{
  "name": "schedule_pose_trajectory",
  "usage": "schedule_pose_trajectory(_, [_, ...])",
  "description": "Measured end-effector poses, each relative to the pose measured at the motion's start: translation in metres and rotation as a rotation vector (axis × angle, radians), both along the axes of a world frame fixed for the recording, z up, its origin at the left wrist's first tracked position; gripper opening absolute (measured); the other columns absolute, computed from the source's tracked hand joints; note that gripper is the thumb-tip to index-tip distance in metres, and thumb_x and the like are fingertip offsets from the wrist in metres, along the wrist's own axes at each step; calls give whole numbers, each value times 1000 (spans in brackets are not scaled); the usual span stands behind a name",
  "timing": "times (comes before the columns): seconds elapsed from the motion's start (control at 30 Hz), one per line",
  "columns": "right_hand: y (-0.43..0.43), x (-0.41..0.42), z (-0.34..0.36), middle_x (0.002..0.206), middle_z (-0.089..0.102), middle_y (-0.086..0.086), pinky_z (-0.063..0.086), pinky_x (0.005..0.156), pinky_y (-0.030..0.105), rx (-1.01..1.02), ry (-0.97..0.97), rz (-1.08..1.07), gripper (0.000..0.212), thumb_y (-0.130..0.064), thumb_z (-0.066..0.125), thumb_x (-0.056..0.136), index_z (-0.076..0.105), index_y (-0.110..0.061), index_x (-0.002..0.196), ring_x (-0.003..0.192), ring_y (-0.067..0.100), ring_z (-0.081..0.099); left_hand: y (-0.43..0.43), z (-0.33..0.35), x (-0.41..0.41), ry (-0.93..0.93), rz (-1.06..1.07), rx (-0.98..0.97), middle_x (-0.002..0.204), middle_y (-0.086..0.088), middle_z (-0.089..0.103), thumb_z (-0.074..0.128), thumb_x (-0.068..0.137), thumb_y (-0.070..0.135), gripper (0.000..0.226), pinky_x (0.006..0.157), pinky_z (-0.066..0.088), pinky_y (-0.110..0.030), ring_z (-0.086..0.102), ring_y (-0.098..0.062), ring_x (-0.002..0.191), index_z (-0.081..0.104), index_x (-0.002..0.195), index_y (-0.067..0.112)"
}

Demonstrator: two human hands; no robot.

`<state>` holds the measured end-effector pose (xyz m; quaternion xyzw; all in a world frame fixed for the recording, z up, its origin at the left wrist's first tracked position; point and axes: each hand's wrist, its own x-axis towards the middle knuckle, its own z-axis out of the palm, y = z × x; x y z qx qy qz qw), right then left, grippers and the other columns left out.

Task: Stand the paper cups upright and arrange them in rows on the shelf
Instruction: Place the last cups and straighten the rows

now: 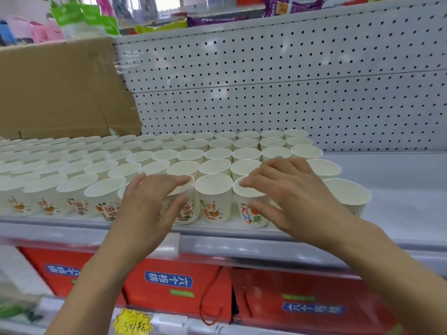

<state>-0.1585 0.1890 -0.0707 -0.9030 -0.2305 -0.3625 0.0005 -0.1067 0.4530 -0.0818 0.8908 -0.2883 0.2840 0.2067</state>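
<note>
White pegboard wall (290, 76) at the back, with a brown cardboard box (60, 88) leaning against it on the left. In front, a pale shelf (399, 213), bare at its right end. Filling the rest of it: white paper cups (154, 155), all upright, mouths up, packed rim to rim in straight rows from the left edge to just past the middle. Red, orange and green print on the sides of the front row. At the right end of the block, a front corner cup (348, 194) and a second end cup (324, 166) behind it.

Reaching in from below, two bare forearms. Over a front-row cup (188, 211), the left hand (150, 206), fingers nearly straight and a little apart across the rim, thumb down along the printed side; loose, not clamped. Over the next cup but one (251, 218), the right hand (290, 192), fingers spread and flat above the rim, thumb against the wall. Between the two hands, a middle cup (214, 197), untouched.

Under the shelf, red boxes (169, 286) with blue labels and a yellow price tag (133, 322). Above, blurred, bags of goods (217, 20) in green, pink and purple.
</note>
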Motion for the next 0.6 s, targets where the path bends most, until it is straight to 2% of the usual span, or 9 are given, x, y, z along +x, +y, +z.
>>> schedule_pose_trajectory(0.1, [25, 14, 2, 98, 68, -7, 30, 87, 35, -51, -7, 6, 39, -44, 45, 84, 68, -22, 108, 100, 22, 58, 3, -2, 2, -22, 50, 56, 109, 11, 68, 44, 89, 47, 40, 111, 25, -48, 58, -12, 109, 64, 118, 27])
schedule_pose_trajectory(0.2, [43, 27, 1, 92, 69, -5, 36, 84, 39, -64, 58, -12, 28, -40, 63, 82, 70, -21, 102, 96, 24, 60, 3, -3, 5, -30, 68, 78, 100, 10, 71, 53, 87, 34, 29, 111, 25, -46, 62, -15, 100, 69, 110, 25])
schedule_pose_trajectory(0.3, [50, 34, -2, 81, 68, -7, 29, 82, 36, -61, 115, -7, 17, -34, 58, 85, 70, -22, 87, 91, 23, 59, 3, -2, 6, -55, 85, 108, 90, 8, 72, 56, 84, 24, 24, 106, 31, -53, 65, -18, 89, 72, 102, 23])
schedule_pose_trajectory(0.4, [49, 35, -3, 73, 64, -9, 24, 79, 33, -57, 116, -8, 22, -35, 51, 87, 67, -23, 77, 85, 21, 57, 6, -1, 6, -79, 93, 134, 84, 7, 71, 56, 82, 21, 24, 103, 35, -54, 66, -21, 83, 73, 99, 23])
schedule_pose_trajectory(0.5, [48, 32, 2, 79, 65, -7, 27, 83, 34, -46, 177, 26, 26, -36, 47, 90, 68, -22, 83, 90, 20, 55, 7, 0, 6, -68, 83, 142, 83, 7, 70, 56, 82, 21, 25, 104, 35, -54, 66, -21, 84, 73, 100, 24])
schedule_pose_trajectory(0.6, [48, 30, 5, 94, 67, -6, 27, 90, 36, -36, 225, 57, 30, -40, 45, 92, 69, -24, 98, 101, 21, 54, 6, 0, 5, -34, 59, 106, 90, 10, 71, 55, 84, 26, 26, 107, 32, -53, 65, -18, 91, 71, 105, 27])
